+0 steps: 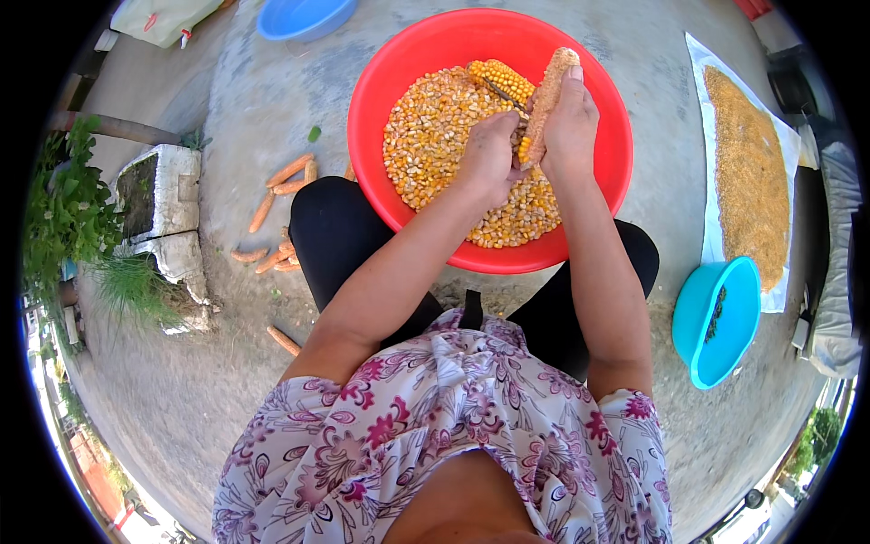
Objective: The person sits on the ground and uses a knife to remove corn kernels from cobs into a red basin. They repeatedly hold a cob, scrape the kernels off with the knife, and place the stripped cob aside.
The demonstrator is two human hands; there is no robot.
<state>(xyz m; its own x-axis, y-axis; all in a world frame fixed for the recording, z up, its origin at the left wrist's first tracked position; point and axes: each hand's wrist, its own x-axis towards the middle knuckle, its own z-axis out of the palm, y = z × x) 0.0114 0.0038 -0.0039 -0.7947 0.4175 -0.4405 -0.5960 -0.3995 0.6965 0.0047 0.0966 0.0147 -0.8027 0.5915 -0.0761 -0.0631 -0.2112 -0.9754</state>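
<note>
My right hand [572, 132] grips a mostly bare corn cob [549, 92], tilted over a red plastic basin [489, 257]. A few yellow kernels remain on the cob's lower end. There, my left hand [491, 153] is curled against the cob, its fingertips partly hidden. Loose corn kernels [435, 129] cover much of the basin's bottom. Beyond my left hand, an ear of corn [503, 76] full of yellow kernels lies on them. A thin dark rod [504, 94] runs beside that ear towards my left thumb; whether I hold it cannot be told. The basin sits between my knees.
Bare cobs [289, 170] are scattered on the concrete floor to the left, near a white planter [178, 197]. At right, grain is spread on a white sheet [707, 136], beside a turquoise basin [737, 326]. A blue basin [306, 17] stands at the far side.
</note>
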